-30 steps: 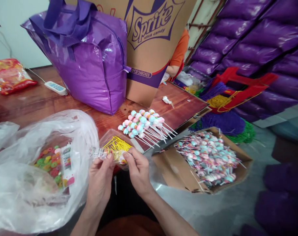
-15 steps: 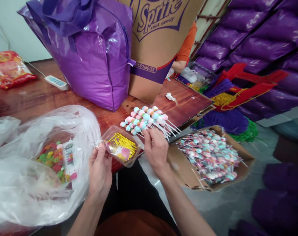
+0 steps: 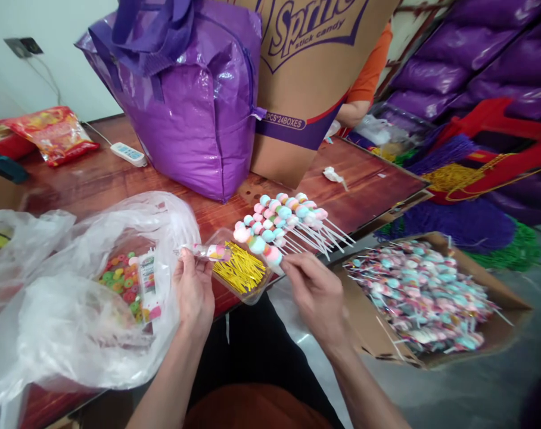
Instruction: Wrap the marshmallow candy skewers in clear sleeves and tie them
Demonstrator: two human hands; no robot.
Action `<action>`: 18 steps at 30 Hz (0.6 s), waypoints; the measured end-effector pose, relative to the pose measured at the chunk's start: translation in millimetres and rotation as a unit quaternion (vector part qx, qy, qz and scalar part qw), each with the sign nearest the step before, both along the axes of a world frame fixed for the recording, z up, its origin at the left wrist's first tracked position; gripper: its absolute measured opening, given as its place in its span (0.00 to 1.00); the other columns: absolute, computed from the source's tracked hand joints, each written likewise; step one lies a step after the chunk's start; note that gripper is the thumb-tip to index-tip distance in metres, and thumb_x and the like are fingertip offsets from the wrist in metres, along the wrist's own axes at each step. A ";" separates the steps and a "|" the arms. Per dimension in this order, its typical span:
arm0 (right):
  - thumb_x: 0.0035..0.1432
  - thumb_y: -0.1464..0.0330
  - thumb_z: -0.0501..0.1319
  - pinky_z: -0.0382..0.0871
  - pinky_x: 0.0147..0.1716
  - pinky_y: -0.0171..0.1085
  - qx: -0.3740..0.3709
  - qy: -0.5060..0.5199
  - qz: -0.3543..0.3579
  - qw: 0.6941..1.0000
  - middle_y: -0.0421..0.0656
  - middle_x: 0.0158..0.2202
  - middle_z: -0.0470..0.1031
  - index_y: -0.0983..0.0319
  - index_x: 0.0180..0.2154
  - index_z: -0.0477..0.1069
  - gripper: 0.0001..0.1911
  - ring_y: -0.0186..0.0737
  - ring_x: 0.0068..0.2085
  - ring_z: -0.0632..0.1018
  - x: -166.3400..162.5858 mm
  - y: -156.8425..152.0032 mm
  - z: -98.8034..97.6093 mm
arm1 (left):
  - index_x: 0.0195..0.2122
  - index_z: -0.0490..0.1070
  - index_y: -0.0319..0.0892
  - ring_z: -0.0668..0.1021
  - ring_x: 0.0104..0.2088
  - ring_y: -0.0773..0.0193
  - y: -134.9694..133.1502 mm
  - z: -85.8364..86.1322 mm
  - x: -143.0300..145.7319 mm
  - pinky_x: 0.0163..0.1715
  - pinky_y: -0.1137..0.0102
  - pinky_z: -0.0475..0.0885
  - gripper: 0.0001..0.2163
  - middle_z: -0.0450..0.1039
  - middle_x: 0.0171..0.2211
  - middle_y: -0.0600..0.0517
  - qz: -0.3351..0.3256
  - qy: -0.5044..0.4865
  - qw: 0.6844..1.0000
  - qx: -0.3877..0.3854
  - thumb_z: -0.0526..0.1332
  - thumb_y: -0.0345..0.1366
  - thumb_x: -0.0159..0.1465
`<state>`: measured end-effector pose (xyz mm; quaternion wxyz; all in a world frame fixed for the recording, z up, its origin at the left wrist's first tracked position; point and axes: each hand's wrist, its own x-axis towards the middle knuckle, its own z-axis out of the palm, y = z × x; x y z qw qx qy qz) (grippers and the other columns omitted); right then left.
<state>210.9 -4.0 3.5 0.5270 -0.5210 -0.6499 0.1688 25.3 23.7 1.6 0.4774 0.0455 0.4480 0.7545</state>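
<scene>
Pinched in my left hand (image 3: 193, 298) is a small clear printed plastic sleeve (image 3: 213, 252), its far end over a tray. My right hand (image 3: 316, 295) grips the stick end of a marshmallow skewer (image 3: 258, 243) with pink, blue, white and orange pieces. The skewer points left toward the sleeve but stays apart from it. Below, yellow twist ties (image 3: 241, 269) fill a clear plastic tray (image 3: 251, 300) at the table edge. Behind the held skewer lies a pile of similar marshmallow skewers (image 3: 292, 208), white sticks toward the right.
A white plastic bag (image 3: 69, 333) with colourful ring candies (image 3: 121, 277) is at left. A cardboard box (image 3: 364, 325) of wrapped skewers stands right, below the table. A purple bag (image 3: 185, 119) and a printed carton (image 3: 292, 89) stand behind. Another person's orange sleeve (image 3: 373, 65) shows beyond.
My right hand has lifted a marshmallow skewer off the pile and turned it toward the left hand. The sleeve is now held flatter. The camera view has shifted left.
</scene>
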 end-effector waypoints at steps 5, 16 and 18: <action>0.64 0.78 0.59 0.70 0.37 0.34 0.030 -0.021 0.021 0.999 0.42 0.34 0.75 0.60 0.38 0.72 0.08 0.35 0.36 0.76 -4.5 -28.2 -2.7 | 0.30 0.71 0.42 0.78 0.31 0.69 2.4 -3.4 0.2 0.35 0.73 0.72 0.13 0.75 0.29 0.54 -0.013 0.027 1.000 0.002 0.71 0.44 0.57; 0.65 0.73 0.59 0.71 0.36 0.37 -0.025 -0.095 0.065 0.993 0.43 0.33 0.77 0.59 0.36 0.76 0.08 0.38 0.35 0.78 10.4 -26.7 1.8 | 0.31 0.70 0.44 0.75 0.31 0.68 -4.7 -7.5 -2.5 0.35 0.73 0.73 0.13 0.72 0.31 0.56 -0.062 0.166 0.983 0.048 0.69 0.47 0.59; 0.65 0.73 0.58 0.71 0.35 0.36 -0.031 -0.074 0.072 0.994 0.43 0.34 0.77 0.59 0.36 0.75 0.08 0.37 0.35 0.78 6.9 -26.3 0.9 | 0.30 0.69 0.45 0.74 0.30 0.67 -7.7 -9.7 -1.1 0.35 0.72 0.73 0.13 0.71 0.30 0.56 -0.065 0.214 0.973 0.049 0.67 0.47 0.60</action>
